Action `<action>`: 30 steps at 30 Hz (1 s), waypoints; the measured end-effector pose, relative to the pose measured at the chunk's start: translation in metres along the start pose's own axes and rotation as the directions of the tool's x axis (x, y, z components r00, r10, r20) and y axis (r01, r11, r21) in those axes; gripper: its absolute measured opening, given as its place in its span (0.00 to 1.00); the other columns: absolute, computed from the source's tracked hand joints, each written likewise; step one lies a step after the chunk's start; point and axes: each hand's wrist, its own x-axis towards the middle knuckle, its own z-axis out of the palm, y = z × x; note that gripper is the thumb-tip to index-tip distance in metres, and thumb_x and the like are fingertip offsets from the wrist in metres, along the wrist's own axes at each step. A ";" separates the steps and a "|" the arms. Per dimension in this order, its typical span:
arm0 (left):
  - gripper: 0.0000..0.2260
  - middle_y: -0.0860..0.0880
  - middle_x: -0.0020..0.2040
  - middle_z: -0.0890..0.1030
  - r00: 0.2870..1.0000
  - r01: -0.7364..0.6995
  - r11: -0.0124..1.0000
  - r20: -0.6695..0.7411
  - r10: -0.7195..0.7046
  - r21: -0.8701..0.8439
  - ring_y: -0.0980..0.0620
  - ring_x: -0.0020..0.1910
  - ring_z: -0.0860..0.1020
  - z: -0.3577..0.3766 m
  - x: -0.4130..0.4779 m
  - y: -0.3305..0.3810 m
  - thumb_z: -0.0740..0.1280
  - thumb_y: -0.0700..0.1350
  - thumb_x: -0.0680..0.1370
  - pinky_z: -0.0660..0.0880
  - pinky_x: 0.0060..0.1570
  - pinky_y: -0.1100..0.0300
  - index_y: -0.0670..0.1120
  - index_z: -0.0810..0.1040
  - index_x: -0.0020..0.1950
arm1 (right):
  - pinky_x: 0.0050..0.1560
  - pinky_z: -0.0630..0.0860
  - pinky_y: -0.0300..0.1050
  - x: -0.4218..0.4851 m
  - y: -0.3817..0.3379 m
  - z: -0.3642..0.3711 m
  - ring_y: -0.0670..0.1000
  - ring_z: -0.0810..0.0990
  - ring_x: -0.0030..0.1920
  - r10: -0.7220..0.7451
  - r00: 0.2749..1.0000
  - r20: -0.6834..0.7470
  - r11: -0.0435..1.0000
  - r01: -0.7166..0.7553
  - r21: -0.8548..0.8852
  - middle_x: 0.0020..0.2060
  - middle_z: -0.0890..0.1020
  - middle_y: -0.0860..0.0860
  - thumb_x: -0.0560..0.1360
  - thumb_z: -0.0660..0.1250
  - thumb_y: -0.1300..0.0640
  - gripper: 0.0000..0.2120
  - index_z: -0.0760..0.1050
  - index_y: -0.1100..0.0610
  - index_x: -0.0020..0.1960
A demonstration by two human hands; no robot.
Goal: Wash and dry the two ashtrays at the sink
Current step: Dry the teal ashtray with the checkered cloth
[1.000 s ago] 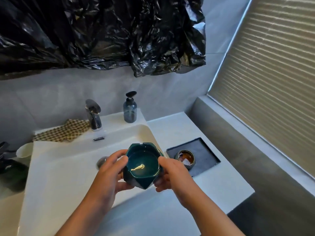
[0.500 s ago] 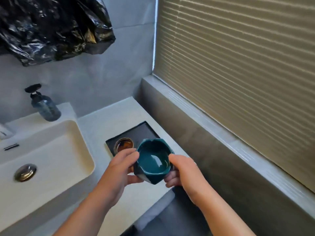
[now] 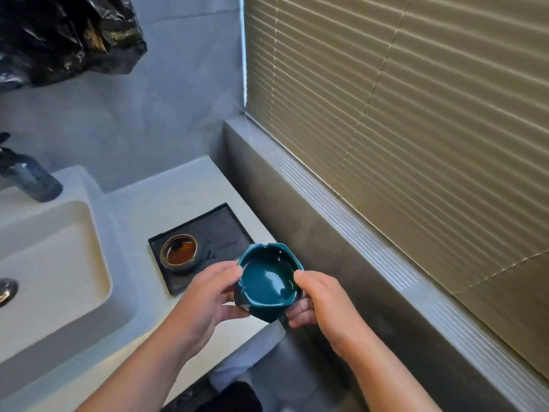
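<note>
The left hand (image 3: pixel 205 301) and right hand (image 3: pixel 319 301) each grasp opposite sides of the glossy teal faceted ceramic ashtray (image 3: pixel 267 282), mouth up, over the front edge of the pale counter (image 3: pixel 166 197), probably for a steady carry. The round amber-lined ashtray (image 3: pixel 179 251) sits on the black rectangular tray (image 3: pixel 228 224) beside the white sink (image 3: pixel 59 257).

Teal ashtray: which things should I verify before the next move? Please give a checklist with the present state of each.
1. Grip: the left hand and the right hand hold the teal ashtray by its sides: ok.
2. Its bowl holds no butt: ok.
3. Its bowl surface is clean: cannot tell, it is only glossy.
4. The brown ashtray sits upright on the black tray, apart from the hands: ok.
5. The sink drain is open: cannot tell.
</note>
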 end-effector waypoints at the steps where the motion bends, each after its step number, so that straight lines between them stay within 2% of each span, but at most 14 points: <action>1: 0.12 0.40 0.48 0.82 1.000 -0.003 1.000 -0.015 0.003 0.001 0.46 0.43 0.81 -0.005 0.003 0.002 0.62 0.46 0.82 0.80 0.42 0.51 0.41 0.79 0.58 | 0.44 0.81 0.54 0.007 -0.004 0.004 0.57 0.77 0.37 0.002 1.000 0.020 1.000 -0.002 -0.015 0.33 0.79 0.58 0.83 0.58 0.55 0.16 0.75 0.69 0.55; 3: 0.12 0.41 0.48 0.82 0.999 -0.008 1.000 -0.034 0.008 0.000 0.46 0.44 0.81 -0.016 0.010 0.005 0.60 0.45 0.83 0.80 0.43 0.51 0.42 0.80 0.58 | 0.49 0.82 0.58 0.020 -0.012 0.012 0.56 0.78 0.36 0.004 0.999 0.054 0.999 -0.002 -0.047 0.33 0.80 0.57 0.83 0.59 0.55 0.14 0.78 0.64 0.52; 7: 0.11 0.41 0.51 0.82 0.999 -0.007 1.000 -0.052 0.006 -0.019 0.46 0.48 0.80 -0.039 0.027 0.010 0.60 0.45 0.83 0.80 0.45 0.51 0.43 0.80 0.58 | 0.49 0.83 0.56 0.050 -0.030 0.030 0.54 0.80 0.34 0.004 0.995 0.103 0.990 0.011 -0.141 0.32 0.82 0.55 0.83 0.58 0.54 0.14 0.79 0.59 0.50; 13: 0.11 0.38 0.55 0.81 0.993 0.024 0.996 -0.117 -0.034 -0.085 0.44 0.50 0.80 -0.070 0.055 0.009 0.64 0.44 0.82 0.82 0.46 0.47 0.43 0.80 0.60 | 0.48 0.82 0.54 0.095 -0.048 0.051 0.55 0.78 0.36 0.057 0.981 0.184 0.974 -0.014 -0.226 0.32 0.80 0.56 0.84 0.56 0.54 0.15 0.77 0.61 0.49; 17: 0.10 0.42 0.56 0.82 0.983 0.077 0.993 -0.160 -0.090 -0.087 0.43 0.56 0.81 -0.080 0.071 0.005 0.66 0.44 0.81 0.83 0.48 0.46 0.46 0.80 0.61 | 0.47 0.83 0.51 0.120 -0.043 0.061 0.52 0.79 0.36 0.102 0.976 0.190 0.951 -0.040 -0.305 0.33 0.81 0.53 0.84 0.57 0.52 0.14 0.77 0.59 0.49; 22: 0.08 0.46 0.54 0.84 0.965 0.155 0.982 -0.194 -0.174 -0.106 0.45 0.57 0.82 -0.083 0.083 0.000 0.67 0.43 0.80 0.83 0.49 0.45 0.48 0.81 0.58 | 0.47 0.84 0.48 0.140 -0.039 0.066 0.51 0.83 0.38 0.181 0.968 0.174 0.900 -0.092 -0.426 0.41 0.83 0.57 0.83 0.59 0.49 0.10 0.74 0.54 0.57; 26: 0.06 0.48 0.53 0.84 0.947 0.186 0.976 -0.243 -0.209 -0.116 0.48 0.56 0.81 -0.076 0.093 0.000 0.67 0.43 0.80 0.83 0.52 0.47 0.50 0.81 0.56 | 0.44 0.84 0.42 0.161 -0.043 0.063 0.52 0.84 0.42 0.198 0.964 0.179 0.869 -0.088 -0.487 0.48 0.84 0.57 0.83 0.60 0.49 0.11 0.73 0.54 0.59; 30: 0.07 0.48 0.52 0.84 0.927 0.197 0.971 -0.297 -0.230 -0.137 0.48 0.54 0.82 -0.070 0.109 0.000 0.67 0.41 0.80 0.83 0.52 0.47 0.52 0.82 0.52 | 0.43 0.83 0.41 0.189 -0.044 0.057 0.51 0.84 0.42 0.173 0.968 0.183 0.855 -0.056 -0.516 0.48 0.84 0.56 0.82 0.63 0.51 0.10 0.74 0.55 0.60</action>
